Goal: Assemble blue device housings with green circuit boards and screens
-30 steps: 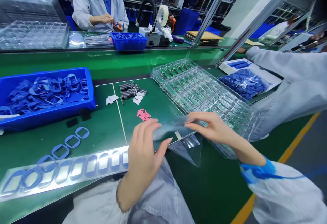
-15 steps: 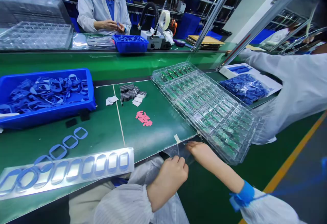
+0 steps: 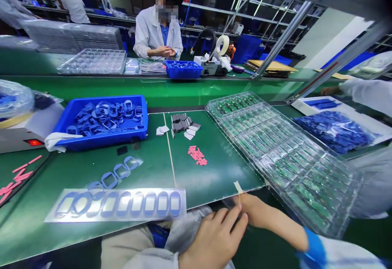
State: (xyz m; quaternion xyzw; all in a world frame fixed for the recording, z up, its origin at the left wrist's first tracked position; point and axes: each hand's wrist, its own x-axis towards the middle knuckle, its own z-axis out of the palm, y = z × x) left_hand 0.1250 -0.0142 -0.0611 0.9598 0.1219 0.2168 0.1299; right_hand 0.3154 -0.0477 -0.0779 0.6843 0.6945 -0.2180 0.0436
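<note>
At the front edge of the green worktop, my left hand (image 3: 219,232) reaches up with its fingers stretched and slightly apart, overlapping my right hand. My right hand (image 3: 252,209) is just below the edge, its fingers mostly hidden behind the left fingers. A short strip of cream tape (image 3: 238,187) sticks to the edge right above them. Beside the hands, on the left, lies a clear backing sheet (image 3: 180,216) with a row of blue rounded frames (image 3: 137,203). Several loose blue rings (image 3: 109,180) are behind it.
A clear tray of green circuit boards (image 3: 272,150) slants past the right edge. Pink strips (image 3: 197,155), black-and-white pieces (image 3: 182,122) and a blue bin (image 3: 101,140) of blue parts occupy the worktop. A co-worker (image 3: 159,36) sits opposite; another person's sleeve (image 3: 367,93) is at right.
My view has swung left and up, so the bench appears shifted right and lower. My left hand has loosened from a closed fist to stretched fingers and moved against my right hand.
</note>
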